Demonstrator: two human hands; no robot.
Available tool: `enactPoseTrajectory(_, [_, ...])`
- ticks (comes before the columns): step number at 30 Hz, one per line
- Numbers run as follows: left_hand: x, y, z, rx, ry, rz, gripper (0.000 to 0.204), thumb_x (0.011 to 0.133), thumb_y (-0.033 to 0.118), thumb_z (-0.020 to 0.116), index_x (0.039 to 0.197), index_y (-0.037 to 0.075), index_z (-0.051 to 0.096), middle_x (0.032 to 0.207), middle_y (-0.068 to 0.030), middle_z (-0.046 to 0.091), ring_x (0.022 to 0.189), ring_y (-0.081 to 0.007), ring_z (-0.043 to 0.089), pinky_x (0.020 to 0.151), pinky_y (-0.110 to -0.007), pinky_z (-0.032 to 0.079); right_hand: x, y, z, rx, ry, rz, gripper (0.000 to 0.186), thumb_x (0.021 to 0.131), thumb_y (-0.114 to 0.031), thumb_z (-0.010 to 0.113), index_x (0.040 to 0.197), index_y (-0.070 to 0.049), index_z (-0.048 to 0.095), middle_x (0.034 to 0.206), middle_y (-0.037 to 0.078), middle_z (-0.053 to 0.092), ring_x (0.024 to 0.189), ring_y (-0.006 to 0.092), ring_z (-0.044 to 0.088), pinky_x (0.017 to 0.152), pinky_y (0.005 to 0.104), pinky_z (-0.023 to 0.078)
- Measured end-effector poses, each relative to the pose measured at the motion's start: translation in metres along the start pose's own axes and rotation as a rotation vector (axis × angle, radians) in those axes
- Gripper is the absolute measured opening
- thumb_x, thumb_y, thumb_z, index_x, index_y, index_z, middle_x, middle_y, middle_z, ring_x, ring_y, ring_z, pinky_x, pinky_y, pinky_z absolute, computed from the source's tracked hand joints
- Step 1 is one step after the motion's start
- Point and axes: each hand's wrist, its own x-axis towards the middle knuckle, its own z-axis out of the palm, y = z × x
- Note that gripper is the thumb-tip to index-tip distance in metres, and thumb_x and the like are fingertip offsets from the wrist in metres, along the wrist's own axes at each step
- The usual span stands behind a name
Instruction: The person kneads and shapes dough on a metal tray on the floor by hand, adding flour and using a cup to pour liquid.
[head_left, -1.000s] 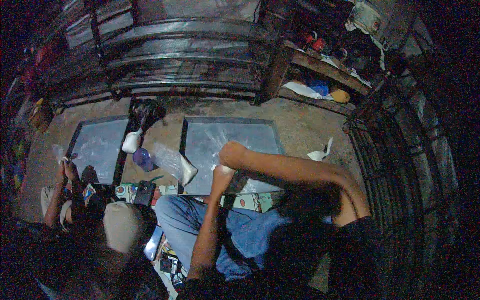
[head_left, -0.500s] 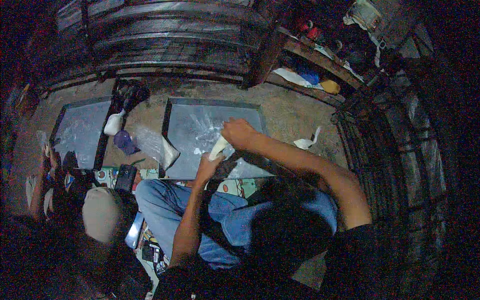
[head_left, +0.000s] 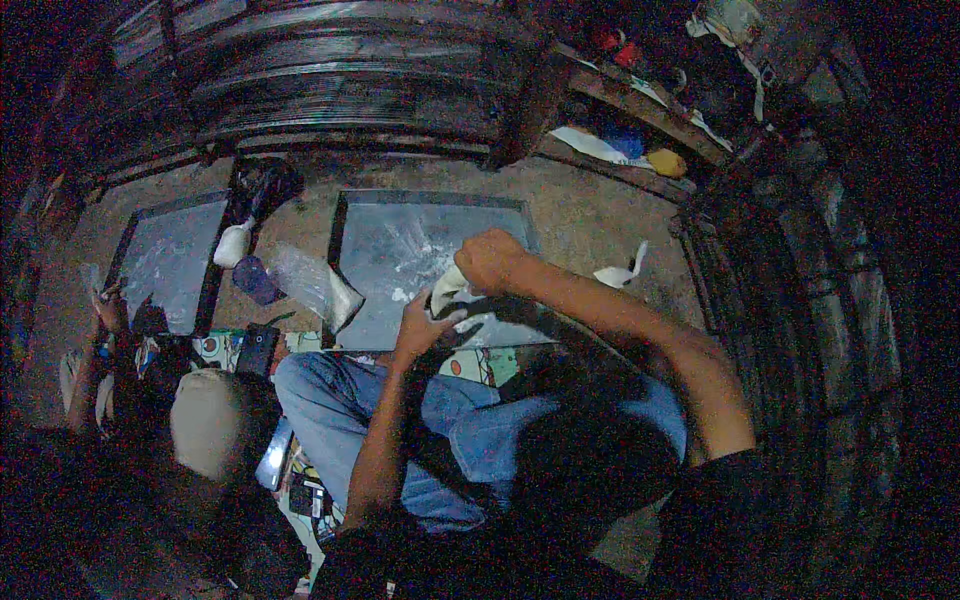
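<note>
Rough brown-grey floor (head_left: 575,245) bears grey, dark-rimmed rectangular tray (head_left: 372,248); above, toward its near edge, pale, bent, dough-like strip (head_left: 449,287), pinched at opposite ends by left hand (head_left: 418,328) and right hand (head_left: 494,262), seems light, soft, best held there.

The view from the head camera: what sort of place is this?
Probably a makeshift room or shed used as a simple workspace, though I can't be sure. The dim ridged wall, the rough bare floor and the dark-rimmed grey tray with white smudges suggest it.
</note>
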Motion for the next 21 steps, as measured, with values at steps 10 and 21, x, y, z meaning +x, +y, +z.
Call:
enactPoseTrajectory(10, [-0.009, 0.006, 0.011, -0.481, -0.005, -0.377, 0.037, 0.077, 0.022, 0.073, 0.104, 0.002, 0.059, 0.088, -0.0066, 0.064, 0.072, -0.0148, 0.062, 0.063, -0.03, 0.05, 0.006, -0.016, -0.008, 0.323, -0.062, 0.196, 0.034, 0.065, -0.023, 0.075, 0.087, 0.0, 0.064, 0.091, 0.022, 0.065, 0.092, 0.0364, 0.063, 0.078, 0.0447, 0.051])
enactPoseTrajectory(21, [-0.007, 0.021, 0.011, -0.29, -0.04, -0.263, 0.023, 0.074, 0.013, 0.072, 0.09, -0.001, 0.062, 0.078, -0.006, 0.064, 0.071, -0.0153, 0.061, 0.064, -0.03, 0.05, -0.012, -0.01, 0.04, 0.042, 0.075, -0.199, 0.051, 0.069, -0.006, 0.068, 0.117, -0.006, 0.052, 0.095, 0.019, 0.06, 0.093, 0.0391, 0.059, 0.076, 0.0457, 0.05])
